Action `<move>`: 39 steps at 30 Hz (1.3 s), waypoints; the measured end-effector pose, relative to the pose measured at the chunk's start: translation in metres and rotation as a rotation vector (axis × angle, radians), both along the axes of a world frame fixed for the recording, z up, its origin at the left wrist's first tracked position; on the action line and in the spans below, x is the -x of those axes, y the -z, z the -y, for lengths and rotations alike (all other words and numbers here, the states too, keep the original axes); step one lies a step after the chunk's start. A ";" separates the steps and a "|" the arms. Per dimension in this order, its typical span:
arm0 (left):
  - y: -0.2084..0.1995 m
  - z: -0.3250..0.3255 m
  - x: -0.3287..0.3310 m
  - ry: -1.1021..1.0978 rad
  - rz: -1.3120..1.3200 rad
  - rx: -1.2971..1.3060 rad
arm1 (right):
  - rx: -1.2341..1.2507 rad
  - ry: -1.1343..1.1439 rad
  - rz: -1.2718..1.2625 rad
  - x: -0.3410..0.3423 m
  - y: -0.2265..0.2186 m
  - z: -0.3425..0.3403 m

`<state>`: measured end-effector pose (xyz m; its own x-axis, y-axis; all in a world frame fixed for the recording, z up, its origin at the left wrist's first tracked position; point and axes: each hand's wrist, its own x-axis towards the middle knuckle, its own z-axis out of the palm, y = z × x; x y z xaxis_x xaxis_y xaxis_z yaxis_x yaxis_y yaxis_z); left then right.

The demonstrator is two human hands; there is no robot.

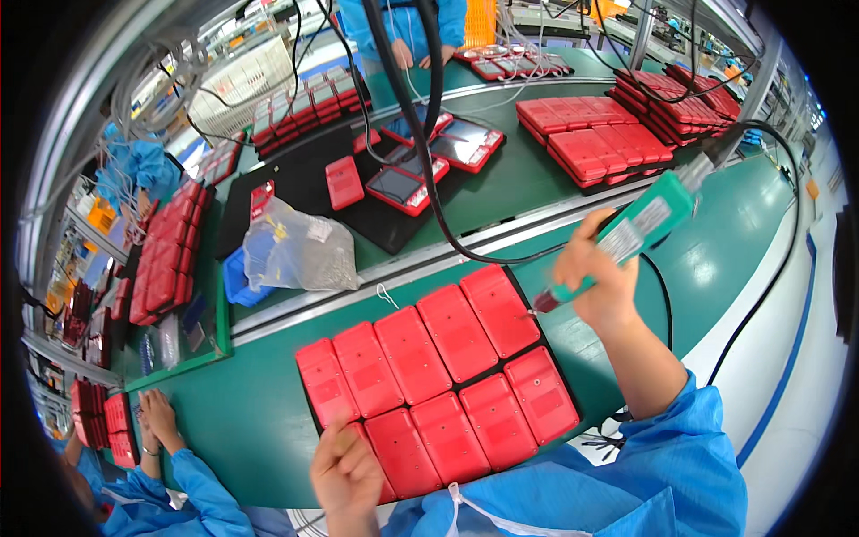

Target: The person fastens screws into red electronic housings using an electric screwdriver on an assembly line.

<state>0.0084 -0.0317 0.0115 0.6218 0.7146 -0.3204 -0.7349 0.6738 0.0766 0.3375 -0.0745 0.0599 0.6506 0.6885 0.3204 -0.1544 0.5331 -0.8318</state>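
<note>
In my right hand (pixel 601 279) is a green electric screwdriver (pixel 646 219), held tilted with its dark red nose pointing down to the left. Its tip is close to the right edge of the far right red device case (pixel 499 311); whether it touches I cannot tell. My left hand (pixel 345 467) is over the near left red case (pixel 383 483), partly covering it, with fingers curled together. Anything between those fingers is too small to make out. Several red cases (pixel 452 331) lie back side up in two rows on a black mat (pixel 488 373), with small screw holes at their corners.
Beyond the metal rail (pixel 528 224) are a clear plastic bag of small parts (pixel 309 251), a blue bin (pixel 240 279) and devices with screens (pixel 398 188). Stacks of red cases (pixel 591 134) stand far right. A black cable (pixel 787 224) loops at right. A co-worker's hands (pixel 159 421) are at left.
</note>
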 end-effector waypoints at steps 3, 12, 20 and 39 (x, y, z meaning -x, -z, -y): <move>0.009 0.016 0.084 -0.215 -0.269 -0.017 | -0.105 0.025 -0.473 -0.028 -0.004 0.026; 0.013 0.052 0.106 0.033 -0.789 -0.026 | 0.737 -0.390 -0.630 -0.014 0.033 0.103; 0.014 0.053 0.144 -0.179 -0.941 -0.014 | 0.832 -0.649 -0.558 0.046 0.029 0.086; -0.062 -0.019 0.055 -0.001 0.783 1.580 | 0.752 -0.764 -0.499 0.057 0.058 0.028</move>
<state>-0.0469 -0.0127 0.0732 0.9540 0.0445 -0.2965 -0.2764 -0.2524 -0.9273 0.2807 -0.1022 0.0018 -0.0733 0.8602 -0.5047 -0.6173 -0.4366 -0.6545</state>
